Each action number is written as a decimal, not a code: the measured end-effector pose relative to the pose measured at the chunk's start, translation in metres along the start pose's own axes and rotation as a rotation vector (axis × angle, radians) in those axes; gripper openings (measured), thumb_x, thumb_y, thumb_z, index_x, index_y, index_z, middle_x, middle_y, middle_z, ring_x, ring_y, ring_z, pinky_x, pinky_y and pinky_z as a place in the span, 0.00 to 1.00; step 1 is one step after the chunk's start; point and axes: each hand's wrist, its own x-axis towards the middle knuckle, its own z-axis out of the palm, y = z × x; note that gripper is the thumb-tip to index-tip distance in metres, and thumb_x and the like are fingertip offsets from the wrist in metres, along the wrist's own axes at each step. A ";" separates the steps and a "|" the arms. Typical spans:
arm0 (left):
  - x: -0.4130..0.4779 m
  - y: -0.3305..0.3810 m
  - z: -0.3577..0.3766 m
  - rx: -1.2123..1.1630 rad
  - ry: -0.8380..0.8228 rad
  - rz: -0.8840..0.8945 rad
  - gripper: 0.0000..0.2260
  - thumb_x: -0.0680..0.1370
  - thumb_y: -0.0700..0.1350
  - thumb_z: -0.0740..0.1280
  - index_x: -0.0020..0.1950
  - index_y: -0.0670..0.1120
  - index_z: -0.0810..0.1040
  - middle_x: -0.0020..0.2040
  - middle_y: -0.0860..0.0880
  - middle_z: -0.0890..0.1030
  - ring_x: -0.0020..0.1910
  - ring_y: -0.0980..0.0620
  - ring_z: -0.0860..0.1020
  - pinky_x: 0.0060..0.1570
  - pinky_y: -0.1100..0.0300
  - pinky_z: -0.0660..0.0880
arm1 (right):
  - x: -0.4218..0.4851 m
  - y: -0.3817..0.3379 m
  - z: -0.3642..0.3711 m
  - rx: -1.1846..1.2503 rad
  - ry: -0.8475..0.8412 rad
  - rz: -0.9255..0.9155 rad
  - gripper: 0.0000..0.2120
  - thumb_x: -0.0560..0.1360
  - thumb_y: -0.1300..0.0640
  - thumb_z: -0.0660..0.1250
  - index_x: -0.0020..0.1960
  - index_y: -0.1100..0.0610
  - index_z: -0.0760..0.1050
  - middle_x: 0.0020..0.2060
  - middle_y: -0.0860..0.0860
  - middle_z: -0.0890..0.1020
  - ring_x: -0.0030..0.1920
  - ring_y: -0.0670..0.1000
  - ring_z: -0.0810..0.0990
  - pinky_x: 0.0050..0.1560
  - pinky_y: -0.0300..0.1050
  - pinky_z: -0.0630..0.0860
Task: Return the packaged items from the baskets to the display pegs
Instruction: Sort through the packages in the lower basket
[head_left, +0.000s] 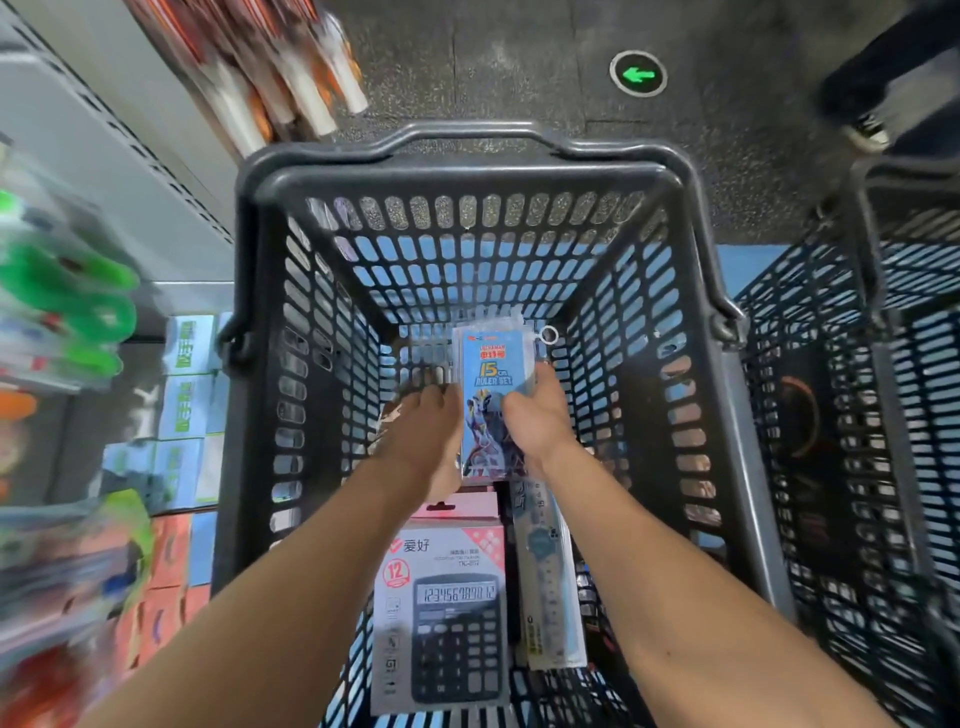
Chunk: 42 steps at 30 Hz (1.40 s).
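Note:
Both my arms reach down into a dark plastic basket (457, 171). A blue ruler set pack (493, 374) marked "15 cm ruler set" sits between my hands. My left hand (423, 431) grips its left edge and my right hand (540, 415) grips its right edge, with more clear packs stacked behind it. Below my wrists in the basket lie a boxed calculator (447, 618) and another long ruler pack (545, 577).
A second dark basket (883, 415) stands to the right. Shelves on the left hold hanging packaged goods (67, 312) and small green-and-white boxes (187, 384), all blurred. A green floor arrow (638, 74) and a person's shoe (867, 130) show at the top.

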 end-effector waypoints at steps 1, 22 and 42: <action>-0.003 0.003 -0.001 0.011 -0.008 0.002 0.37 0.75 0.30 0.67 0.79 0.38 0.51 0.74 0.37 0.63 0.72 0.39 0.64 0.70 0.53 0.65 | -0.001 0.001 -0.001 -0.023 0.000 -0.001 0.18 0.76 0.71 0.60 0.61 0.55 0.72 0.52 0.53 0.83 0.50 0.53 0.82 0.40 0.43 0.79; -0.026 0.014 0.001 0.004 0.150 -0.249 0.25 0.82 0.41 0.66 0.74 0.36 0.60 0.70 0.38 0.66 0.67 0.39 0.68 0.62 0.50 0.75 | -0.022 -0.001 -0.006 -0.602 0.116 -0.170 0.16 0.77 0.62 0.68 0.63 0.59 0.70 0.60 0.56 0.73 0.60 0.58 0.75 0.63 0.50 0.75; -0.082 0.031 -0.035 -0.288 0.312 -0.171 0.20 0.73 0.37 0.66 0.65 0.42 0.71 0.64 0.42 0.73 0.59 0.41 0.75 0.58 0.47 0.76 | -0.091 -0.034 -0.022 -0.579 0.010 -0.347 0.20 0.75 0.64 0.65 0.67 0.60 0.71 0.60 0.58 0.79 0.61 0.60 0.77 0.58 0.49 0.76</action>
